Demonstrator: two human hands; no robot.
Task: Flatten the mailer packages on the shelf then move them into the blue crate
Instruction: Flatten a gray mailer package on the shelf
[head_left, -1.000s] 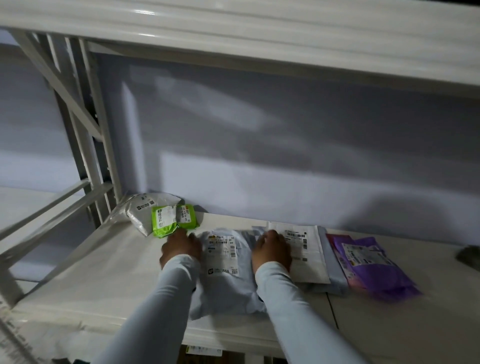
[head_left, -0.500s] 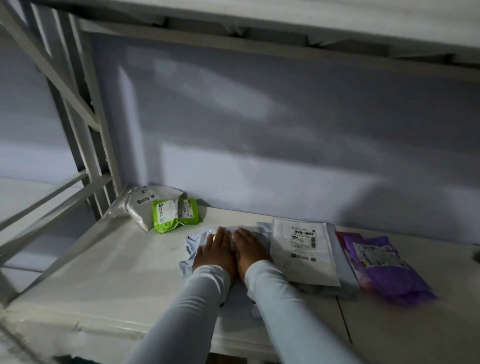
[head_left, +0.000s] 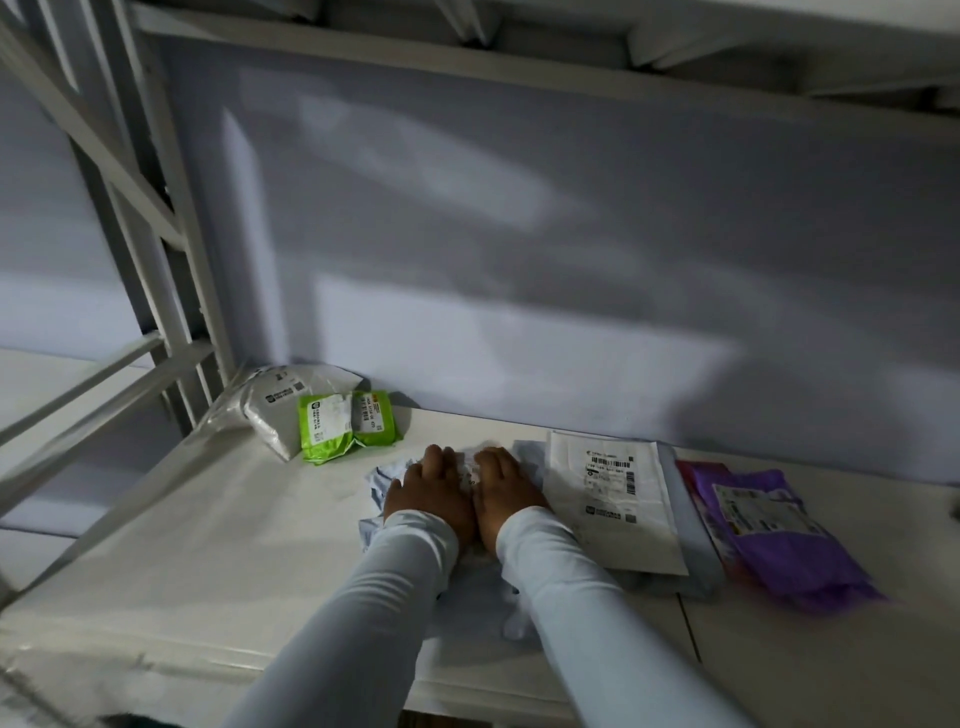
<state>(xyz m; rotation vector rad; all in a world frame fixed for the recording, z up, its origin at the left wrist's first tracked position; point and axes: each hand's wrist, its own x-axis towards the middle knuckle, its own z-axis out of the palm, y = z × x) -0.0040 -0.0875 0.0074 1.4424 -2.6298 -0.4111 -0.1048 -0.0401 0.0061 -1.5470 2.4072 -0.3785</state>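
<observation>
I see the white shelf first, a broad, smooth, flat board on a pale metal frame of angled struts. On it, right of my hands, a flat rectangular white mailer with a barcode label lies on a grey one. Further right sits a crinkled, glossy purple mailer. At the back left, a puffy silver-grey mailer touches a small bright green mailer. The wrinkled pale blue mailer lies mid-shelf under both palms. My left hand and right hand press it side by side, fingers straight, flat, gripping nothing
</observation>
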